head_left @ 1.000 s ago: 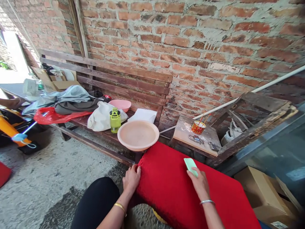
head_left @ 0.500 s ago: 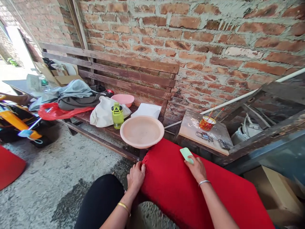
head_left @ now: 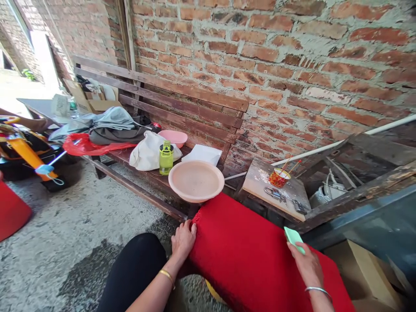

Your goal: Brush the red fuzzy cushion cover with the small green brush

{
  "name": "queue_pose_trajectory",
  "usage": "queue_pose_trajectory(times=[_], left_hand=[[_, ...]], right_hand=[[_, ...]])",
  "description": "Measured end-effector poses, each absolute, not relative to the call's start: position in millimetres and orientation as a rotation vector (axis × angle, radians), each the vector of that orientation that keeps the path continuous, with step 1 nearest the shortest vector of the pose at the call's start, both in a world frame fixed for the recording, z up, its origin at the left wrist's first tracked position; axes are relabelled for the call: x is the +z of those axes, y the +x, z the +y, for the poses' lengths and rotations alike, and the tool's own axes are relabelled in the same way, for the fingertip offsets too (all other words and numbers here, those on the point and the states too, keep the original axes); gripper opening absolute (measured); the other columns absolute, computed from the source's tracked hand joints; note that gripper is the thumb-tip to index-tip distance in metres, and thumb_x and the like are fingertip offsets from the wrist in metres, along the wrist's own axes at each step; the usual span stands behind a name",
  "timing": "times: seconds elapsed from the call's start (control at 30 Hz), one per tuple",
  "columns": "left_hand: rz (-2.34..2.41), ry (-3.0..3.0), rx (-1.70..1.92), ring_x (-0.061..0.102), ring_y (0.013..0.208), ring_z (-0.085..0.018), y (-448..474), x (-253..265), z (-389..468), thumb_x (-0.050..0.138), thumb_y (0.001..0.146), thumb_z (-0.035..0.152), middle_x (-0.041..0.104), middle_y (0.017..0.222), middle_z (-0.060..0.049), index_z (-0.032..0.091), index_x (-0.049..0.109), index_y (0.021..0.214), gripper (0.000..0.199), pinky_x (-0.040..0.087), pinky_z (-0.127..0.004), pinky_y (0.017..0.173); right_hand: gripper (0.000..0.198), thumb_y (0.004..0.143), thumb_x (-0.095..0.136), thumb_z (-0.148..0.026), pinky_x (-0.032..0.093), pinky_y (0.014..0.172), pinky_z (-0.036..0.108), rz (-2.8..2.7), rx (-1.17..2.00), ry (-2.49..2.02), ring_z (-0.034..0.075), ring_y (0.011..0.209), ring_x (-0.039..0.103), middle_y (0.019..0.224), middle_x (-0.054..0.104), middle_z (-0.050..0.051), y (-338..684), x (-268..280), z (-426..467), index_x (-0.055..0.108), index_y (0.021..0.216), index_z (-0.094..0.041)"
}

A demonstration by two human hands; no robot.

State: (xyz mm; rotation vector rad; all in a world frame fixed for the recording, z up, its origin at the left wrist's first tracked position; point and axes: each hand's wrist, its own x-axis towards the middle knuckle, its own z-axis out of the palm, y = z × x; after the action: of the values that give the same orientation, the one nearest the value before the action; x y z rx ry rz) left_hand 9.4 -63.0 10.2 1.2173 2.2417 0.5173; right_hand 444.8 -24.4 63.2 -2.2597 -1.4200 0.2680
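Observation:
A red cloth [head_left: 247,247] covers a raised, flat surface in front of me. My left hand [head_left: 184,238] is at its left edge, fingers closed together on the cloth there. Near the cloth's far right side, my right hand [head_left: 307,262] grips a pale green flat block [head_left: 293,237] with rounded corners. The block lies low against the cloth; its underside is hidden, so I cannot tell its exact kind. Just beyond the cloth's far left corner sits a wide, shallow pinkish basin [head_left: 196,181].
A wooden bench [head_left: 182,97] along the brick wall carries a green bottle [head_left: 166,160], a white bag [head_left: 146,151] and clothes. On a small table [head_left: 256,184] stand a red-yellow tub [head_left: 278,178] with sticks and a padlock [head_left: 274,193]. A cardboard box [head_left: 360,268] is at right.
My right hand has slid the green block rightward and nearer along the red cloth. My left hand stays at the cloth's edge. The camera view has shifted slightly.

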Motion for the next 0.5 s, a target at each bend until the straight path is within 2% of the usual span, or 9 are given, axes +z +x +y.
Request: queue_pose_trajectory(times=[0.17,0.3,0.5], left_hand=[[2.245,1.238,0.514,0.052,0.125,-0.030,7.4,0.3,-62.4,0.028,0.097,0.045,0.060,0.132,-0.013,0.023,0.055,0.132,0.050,0.042,-0.048,0.100],[2.252,1.251,0.504,0.054,0.123,-0.030,4.8,-6.8,-61.3,0.028,0.097,0.045,0.060,0.132,-0.013,0.022,0.055,0.133,0.050,0.043,-0.048,0.099],[2.274,1.252,0.445,0.058,0.119,-0.029,4.7,0.5,-60.6,0.031,0.097,0.046,0.063,0.128,-0.012,0.023,0.058,0.130,0.049,0.047,-0.045,0.094]], right_hand=[[0.050,0.077,0.050,-0.063,0.049,0.084,0.038,-1.644,0.351,-2.095,0.025,0.090,0.061,0.091,0.059,0.005,337.1,49.2,24.3,0.069,0.106,-0.027],[0.036,0.082,0.056,-0.054,0.046,0.084,0.031,-1.808,0.378,-1.968,0.020,0.090,0.059,0.093,0.056,0.003,269.8,40.6,51.4,0.069,0.106,-0.030],[0.035,0.081,0.060,-0.050,0.044,0.086,0.032,-1.827,0.412,-2.017,0.021,0.094,0.057,0.095,0.055,0.002,286.7,27.8,59.9,0.069,0.108,-0.030]])
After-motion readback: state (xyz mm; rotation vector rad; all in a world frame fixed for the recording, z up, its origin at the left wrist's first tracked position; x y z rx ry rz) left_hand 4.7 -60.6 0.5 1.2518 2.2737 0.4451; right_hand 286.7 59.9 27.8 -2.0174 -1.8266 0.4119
